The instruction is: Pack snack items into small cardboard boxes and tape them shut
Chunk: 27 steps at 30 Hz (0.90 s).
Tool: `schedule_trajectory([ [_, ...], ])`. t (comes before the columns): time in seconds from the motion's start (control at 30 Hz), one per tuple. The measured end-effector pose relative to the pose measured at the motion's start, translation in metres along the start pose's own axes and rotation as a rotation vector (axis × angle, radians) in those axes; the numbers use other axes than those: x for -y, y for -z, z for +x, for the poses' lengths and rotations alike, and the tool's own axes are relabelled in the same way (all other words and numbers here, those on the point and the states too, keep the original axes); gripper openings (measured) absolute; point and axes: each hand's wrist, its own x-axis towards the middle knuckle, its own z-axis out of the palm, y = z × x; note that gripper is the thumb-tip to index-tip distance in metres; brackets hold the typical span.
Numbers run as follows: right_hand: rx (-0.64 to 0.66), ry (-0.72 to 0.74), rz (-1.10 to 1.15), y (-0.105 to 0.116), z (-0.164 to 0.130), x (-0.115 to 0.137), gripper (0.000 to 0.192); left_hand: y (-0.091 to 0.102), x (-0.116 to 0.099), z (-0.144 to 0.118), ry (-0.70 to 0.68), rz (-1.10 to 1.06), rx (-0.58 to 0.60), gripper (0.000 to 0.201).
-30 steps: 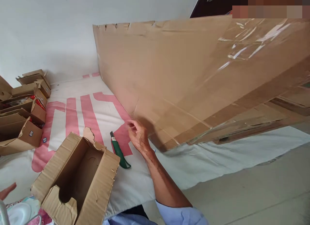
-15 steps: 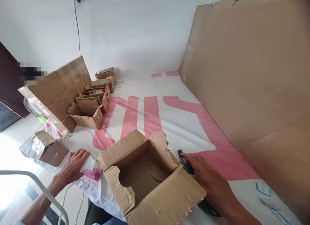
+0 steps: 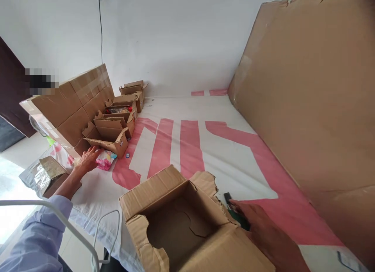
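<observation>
My left hand (image 3: 88,161) reaches out at the left, its fingers and thumb on the left edge of a pink plastic packet (image 3: 106,159). The packet rests in front of the nearest small carton in a row. My right hand (image 3: 260,229) is wrapped around a dark green tool (image 3: 238,218) with a black end, beside the right wall of an open cardboard box (image 3: 175,225). What kind of tool it is, I cannot tell, as the hand covers most of it. The box stands right before me with its flaps folded out, and its visible inside is bare cardboard.
Several small open cartons (image 3: 108,137) line a large taped carton (image 3: 84,100) at the left. A smaller taped box (image 3: 54,174) sits near the left edge. A tall cardboard panel (image 3: 316,88) walls the right. A white cable (image 3: 117,225) loops by the table edge.
My left hand has moved forward with the pink packet, up to the nearest small carton. My right hand stays by the open box with the green tool. The view has shifted a little.
</observation>
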Motion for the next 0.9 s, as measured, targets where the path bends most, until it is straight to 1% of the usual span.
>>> schedule_trajectory([
  [0.13, 0.01, -0.043, -0.061, 0.007, 0.0, 0.01, 0.038, -0.01, 0.006, 0.001, 0.005, -0.021, -0.031, 0.083],
  [0.27, -0.034, -0.094, -0.143, 0.016, 0.007, 0.013, 0.036, -0.013, 0.009, 0.011, 0.008, -0.031, -0.081, 0.079],
  [0.37, -0.075, -0.137, -0.202, 0.02, 0.012, 0.007, 0.036, -0.013, 0.003, 0.013, 0.047, -0.052, -0.118, 0.076],
  [0.5, -0.111, -0.14, -0.227, 0.019, 0.015, 0.001, 0.038, -0.015, -0.011, 0.001, 0.158, -0.09, -0.175, 0.072],
  [0.57, -0.115, -0.136, -0.22, 0.018, 0.016, 0.001, 0.037, -0.018, -0.017, -0.008, 0.178, -0.127, -0.207, 0.071],
  [0.63, -0.132, -0.133, -0.208, 0.019, 0.017, 0.002, 0.036, -0.022, -0.025, -0.018, 0.165, -0.177, -0.252, 0.072],
  [0.7, -0.169, -0.1, -0.183, 0.023, 0.019, 0.005, 0.036, -0.026, -0.035, -0.031, 0.108, -0.256, -0.309, 0.072],
  [0.77, -0.214, -0.03, -0.131, 0.029, 0.021, 0.012, 0.034, -0.032, -0.047, -0.051, 0.035, -0.389, -0.337, 0.072],
  [0.8, -0.228, 0.009, -0.091, 0.032, 0.021, 0.016, 0.033, -0.035, -0.055, -0.064, 0.007, -0.476, -0.321, 0.072],
  [0.83, -0.227, 0.043, -0.041, 0.034, 0.02, 0.021, 0.033, -0.038, -0.062, -0.079, -0.011, -0.57, -0.279, 0.072],
  [0.87, -0.204, 0.067, 0.021, 0.036, 0.018, 0.027, 0.033, -0.041, -0.07, -0.094, -0.009, -0.672, -0.217, 0.073],
  [0.9, -0.161, 0.081, 0.089, 0.036, 0.015, 0.034, 0.034, -0.044, -0.078, -0.111, -0.006, -0.771, -0.131, 0.072],
])
